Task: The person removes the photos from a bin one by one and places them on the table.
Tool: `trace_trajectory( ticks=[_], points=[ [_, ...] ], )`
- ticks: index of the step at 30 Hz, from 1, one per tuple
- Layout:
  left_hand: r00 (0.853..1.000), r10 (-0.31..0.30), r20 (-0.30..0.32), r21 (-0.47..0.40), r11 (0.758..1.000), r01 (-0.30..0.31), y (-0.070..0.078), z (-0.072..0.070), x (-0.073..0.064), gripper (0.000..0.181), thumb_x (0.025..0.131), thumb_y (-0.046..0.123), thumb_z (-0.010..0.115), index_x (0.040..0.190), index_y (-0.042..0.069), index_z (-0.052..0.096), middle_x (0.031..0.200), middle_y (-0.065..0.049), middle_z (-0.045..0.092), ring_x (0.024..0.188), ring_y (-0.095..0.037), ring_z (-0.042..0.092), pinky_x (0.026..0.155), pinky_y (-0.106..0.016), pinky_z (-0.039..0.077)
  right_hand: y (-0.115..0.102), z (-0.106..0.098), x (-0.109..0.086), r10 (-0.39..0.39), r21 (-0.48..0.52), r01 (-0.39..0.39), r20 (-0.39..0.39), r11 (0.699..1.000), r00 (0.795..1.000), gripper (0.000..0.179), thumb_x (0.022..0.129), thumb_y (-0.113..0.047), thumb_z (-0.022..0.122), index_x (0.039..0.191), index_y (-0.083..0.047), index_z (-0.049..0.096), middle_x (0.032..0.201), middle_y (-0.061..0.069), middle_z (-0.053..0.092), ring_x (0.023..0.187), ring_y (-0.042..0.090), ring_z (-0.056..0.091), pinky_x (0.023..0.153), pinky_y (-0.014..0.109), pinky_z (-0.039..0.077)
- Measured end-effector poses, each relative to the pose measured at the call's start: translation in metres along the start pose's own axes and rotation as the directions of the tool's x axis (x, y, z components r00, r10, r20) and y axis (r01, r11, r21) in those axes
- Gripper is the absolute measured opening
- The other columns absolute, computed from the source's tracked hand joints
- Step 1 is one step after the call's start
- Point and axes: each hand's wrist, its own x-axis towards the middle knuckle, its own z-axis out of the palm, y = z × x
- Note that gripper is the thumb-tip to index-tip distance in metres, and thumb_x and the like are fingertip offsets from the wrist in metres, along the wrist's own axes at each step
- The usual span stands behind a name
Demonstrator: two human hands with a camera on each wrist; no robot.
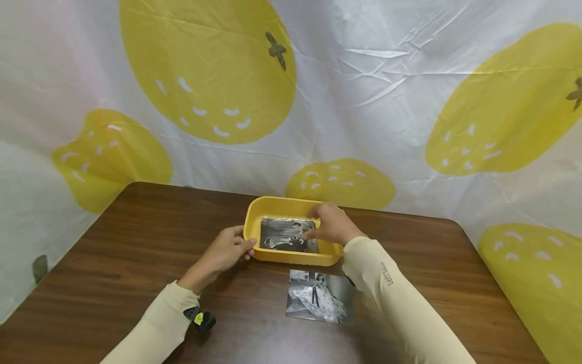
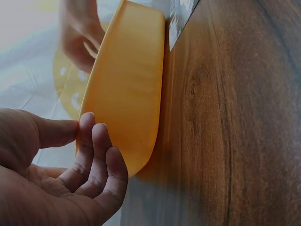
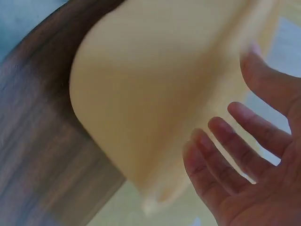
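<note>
A yellow plastic tray (image 1: 291, 259) with raised walls sits near the far edge of the table. Inside it lie black-and-white photos (image 1: 284, 232), how many I cannot tell. My left hand (image 1: 226, 250) grips the tray's left rim, thumb on top and fingers against the outer wall; the left wrist view shows this hand (image 2: 75, 174) close up. Over the tray's right part is my right hand (image 1: 334, 223), thumb and fingers apart above the photos. In the right wrist view this hand (image 3: 244, 160) has spread fingers with nothing visible between them.
Another black-and-white photo (image 1: 318, 298), showing a figure in a wide gown, lies on the table in front of the tray. The brown wooden table (image 1: 150, 242) meets a white curtain (image 1: 364, 116) with yellow fruit prints behind it.
</note>
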Motion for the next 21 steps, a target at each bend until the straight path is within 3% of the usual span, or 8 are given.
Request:
trace_trajectory(
  ticks=[4, 8, 15, 21],
  points=[
    [1.000, -0.007, -0.007, -0.003, 1.000, 0.007, -0.001, 0.000, 0.001, 0.052, 0.103, 0.007, 0.058, 0.144, -0.016, 0.038, 0.082, -0.014, 0.069, 0.069, -0.015, 0.061, 0.069, -0.033, 0.055, 0.001, 0.017, 0.017, -0.030, -0.056, 0.033, 0.055, 0.998, 0.998, 0.077, 0.073, -0.032, 0.093, 0.131, 0.008, 0.060, 0.131, 0.022, 0.063, 0.124, 0.037, 0.057, 0.106, 0.047, 0.044],
    [1.000, -0.018, -0.009, 0.003, 1.000, 0.018, -0.003, 0.002, 0.001, 0.052, 0.102, 0.007, 0.059, 0.144, -0.015, 0.039, 0.081, -0.012, 0.069, 0.068, -0.014, 0.061, 0.070, -0.033, 0.055, 0.004, 0.029, 0.021, 0.000, -0.083, 0.006, 0.079, 0.997, 0.997, 0.089, 0.067, -0.034, 0.096, 0.136, 0.006, 0.057, 0.134, 0.022, 0.060, 0.126, 0.038, 0.055, 0.109, 0.047, 0.041],
    [1.000, -0.014, -0.011, 0.002, 1.000, 0.014, -0.003, 0.001, 0.000, 0.049, 0.102, 0.006, 0.059, 0.143, -0.016, 0.041, 0.081, -0.013, 0.068, 0.068, -0.014, 0.061, 0.069, -0.033, 0.055, 0.009, 0.037, 0.023, 0.059, -0.100, -0.053, 0.058, 0.994, 0.997, 0.081, 0.062, -0.033, 0.099, 0.126, 0.002, 0.063, 0.123, 0.017, 0.062, 0.116, 0.035, 0.058, 0.103, 0.047, 0.045],
    [1.000, -0.017, -0.007, -0.003, 1.000, 0.017, -0.001, 0.000, 0.002, 0.047, 0.102, 0.007, 0.059, 0.141, -0.014, 0.044, 0.082, -0.013, 0.069, 0.070, -0.015, 0.062, 0.071, -0.033, 0.056, 0.011, 0.037, 0.025, 0.101, -0.067, -0.102, -0.017, 0.992, 0.995, 0.074, 0.060, -0.028, 0.100, 0.117, -0.001, 0.062, 0.118, 0.015, 0.060, 0.111, 0.034, 0.058, 0.100, 0.046, 0.047]
  ],
)
